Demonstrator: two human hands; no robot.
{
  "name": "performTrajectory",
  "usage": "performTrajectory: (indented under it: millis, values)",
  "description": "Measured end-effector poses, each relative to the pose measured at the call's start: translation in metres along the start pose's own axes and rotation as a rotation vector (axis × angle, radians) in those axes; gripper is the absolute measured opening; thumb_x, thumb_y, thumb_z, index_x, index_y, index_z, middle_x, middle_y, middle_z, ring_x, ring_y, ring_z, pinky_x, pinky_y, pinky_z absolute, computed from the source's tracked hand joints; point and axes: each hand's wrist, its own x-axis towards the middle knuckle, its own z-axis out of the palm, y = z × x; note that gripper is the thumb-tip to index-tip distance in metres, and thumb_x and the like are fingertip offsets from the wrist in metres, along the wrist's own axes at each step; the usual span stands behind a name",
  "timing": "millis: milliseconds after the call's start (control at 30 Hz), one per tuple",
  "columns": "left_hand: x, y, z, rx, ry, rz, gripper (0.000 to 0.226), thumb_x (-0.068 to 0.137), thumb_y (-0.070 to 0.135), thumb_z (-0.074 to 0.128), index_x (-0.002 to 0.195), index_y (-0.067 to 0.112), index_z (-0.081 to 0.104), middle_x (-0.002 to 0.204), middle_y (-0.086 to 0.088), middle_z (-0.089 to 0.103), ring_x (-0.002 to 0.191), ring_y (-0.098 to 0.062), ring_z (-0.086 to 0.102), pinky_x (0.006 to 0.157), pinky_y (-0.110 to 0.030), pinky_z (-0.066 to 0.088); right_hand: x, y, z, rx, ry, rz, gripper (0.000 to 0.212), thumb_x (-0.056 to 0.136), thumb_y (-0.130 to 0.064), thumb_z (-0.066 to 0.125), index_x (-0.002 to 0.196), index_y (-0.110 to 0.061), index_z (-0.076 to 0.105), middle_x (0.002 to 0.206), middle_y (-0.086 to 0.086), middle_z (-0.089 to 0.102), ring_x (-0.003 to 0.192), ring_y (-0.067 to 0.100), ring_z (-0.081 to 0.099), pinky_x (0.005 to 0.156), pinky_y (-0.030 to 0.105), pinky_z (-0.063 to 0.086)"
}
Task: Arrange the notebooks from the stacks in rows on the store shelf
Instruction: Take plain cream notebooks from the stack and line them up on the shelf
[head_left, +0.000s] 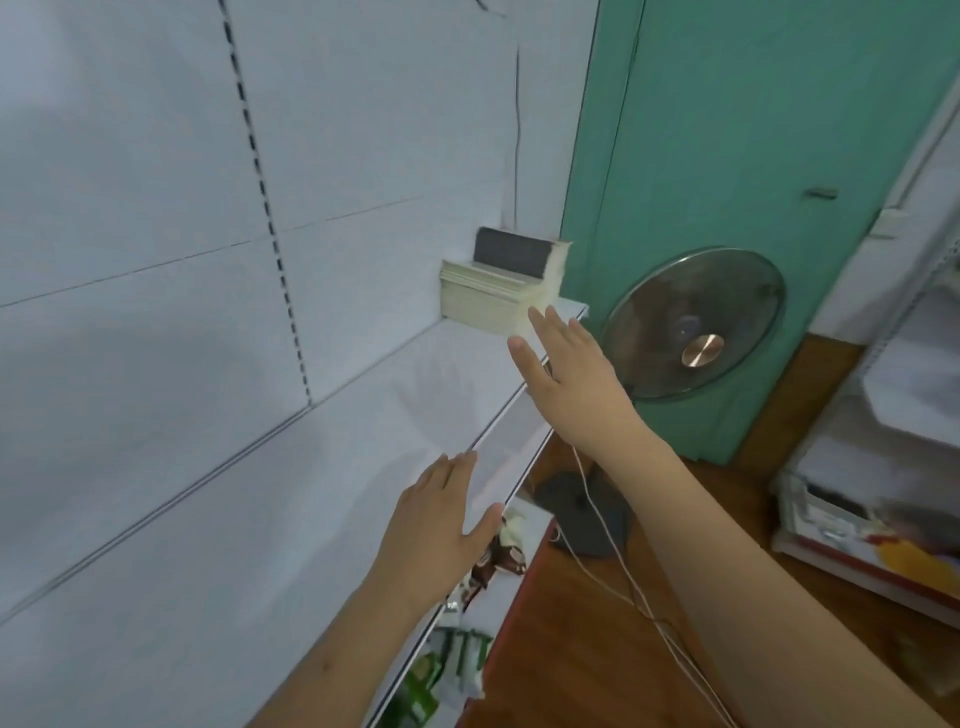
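A pale stack of notebooks (483, 296) lies at the far right end of the white store shelf (291, 509). A second, taller stack with a dark grey cover (511, 253) stands behind it against the back panel. My right hand (563, 358) reaches out with straight fingers, its fingertips just short of the pale stack's near corner; whether they touch is unclear. My left hand (441, 514) hovers flat and open over the shelf's front edge, holding nothing.
A standing fan (693, 322) is to the right of the shelf end, in front of a green wall (753, 130). White cords (613, 561) trail over the wooden floor. Packaged goods (452, 670) lie on the lower shelf. Another rack with boxes (872, 499) stands at right.
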Motion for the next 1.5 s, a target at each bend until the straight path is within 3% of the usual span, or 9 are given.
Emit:
performTrajectory:
  millis: [133,300,667,833,1000,1100,1267,1367,1500]
  values:
    - [0.076,-0.014,-0.009,-0.038,-0.019,-0.033,0.071,0.096,0.063,0.032,0.157,0.032,0.012,0.165,0.006,0.016,0.153,-0.013,0.011,0.123,-0.041,0.020,0.084,0.018,0.013,-0.035,-0.029,-0.010,0.072,0.098,-0.065,0.019,0.158,-0.025,0.017,0.165,-0.001,0.010,0.152,0.023,0.004,0.123,0.047,0.010]
    - [0.166,-0.019,-0.023,-0.017,-0.011,-0.022,0.077,0.089,0.069,0.022,0.157,0.033,0.012,0.165,0.006,0.016,0.153,-0.013,0.011,0.122,-0.042,0.022,0.167,0.048,0.030,-0.113,-0.060,-0.007,0.073,0.098,-0.065,0.021,0.158,-0.024,0.013,0.166,0.000,0.007,0.152,0.024,0.003,0.123,0.048,0.009]
    - [0.307,-0.034,0.021,0.026,0.027,-0.057,0.060,0.102,0.047,0.040,0.156,0.028,0.021,0.161,0.011,0.025,0.151,-0.007,0.010,0.120,-0.030,0.018,0.333,0.167,0.094,-0.130,-0.165,-0.051,0.075,0.100,-0.061,0.030,0.158,-0.018,0.011,0.166,0.005,0.007,0.152,0.026,0.005,0.123,0.046,0.012]
    - [0.366,-0.022,0.033,-0.077,0.092,-0.210,0.056,0.102,0.046,0.043,0.154,0.032,0.026,0.159,0.014,0.027,0.150,-0.003,0.011,0.119,-0.026,0.021,0.397,0.216,0.135,-0.086,-0.250,-0.153,0.065,0.102,-0.050,0.039,0.154,-0.013,0.028,0.159,0.007,0.030,0.146,0.024,0.027,0.118,0.033,0.018]
    - [0.420,-0.005,0.032,-0.418,0.252,-0.419,0.042,0.099,0.043,0.051,0.140,0.035,0.048,0.140,0.023,0.048,0.129,0.000,0.045,0.106,-0.019,0.037,0.392,0.232,0.155,0.057,-0.009,-0.243,0.036,0.102,-0.029,0.049,0.131,-0.011,0.061,0.130,0.007,0.065,0.114,0.021,0.065,0.100,0.030,0.048]
    - [0.442,0.014,0.026,-0.798,0.354,-0.479,0.025,0.101,0.040,0.051,0.124,0.037,0.059,0.124,0.018,0.064,0.117,-0.003,0.061,0.097,-0.018,0.045,0.366,0.226,0.157,0.217,0.161,-0.306,0.034,0.101,-0.034,0.048,0.117,-0.013,0.071,0.113,0.002,0.073,0.099,0.015,0.072,0.089,0.030,0.056]
    - [0.452,0.015,0.017,-1.524,0.638,-0.733,0.028,0.101,0.020,0.050,0.118,0.003,0.064,0.102,-0.017,0.075,0.095,-0.035,0.072,0.085,-0.045,0.055,0.322,0.209,0.161,0.327,-0.100,-0.609,0.050,0.105,-0.047,0.031,0.134,-0.020,0.061,0.138,-0.006,0.060,0.129,0.006,0.053,0.104,0.030,0.047]
    - [0.435,0.003,0.019,-1.661,0.738,-0.751,0.032,0.097,0.011,0.049,0.126,0.004,0.060,0.114,-0.020,0.071,0.104,-0.039,0.068,0.091,-0.050,0.052,0.333,0.217,0.156,0.412,-0.167,-0.516,0.061,0.101,-0.061,0.024,0.143,-0.026,0.051,0.149,-0.012,0.046,0.137,0.002,0.041,0.112,0.030,0.038]
    - [0.402,-0.012,0.016,-1.607,0.775,-0.776,0.031,0.096,0.011,0.053,0.125,0.013,0.062,0.116,-0.013,0.072,0.108,-0.037,0.067,0.088,-0.049,0.052,0.386,0.233,0.151,0.213,-0.007,-0.348,0.067,0.099,-0.063,0.024,0.154,-0.025,0.032,0.160,-0.006,0.028,0.148,0.011,0.023,0.121,0.034,0.018]
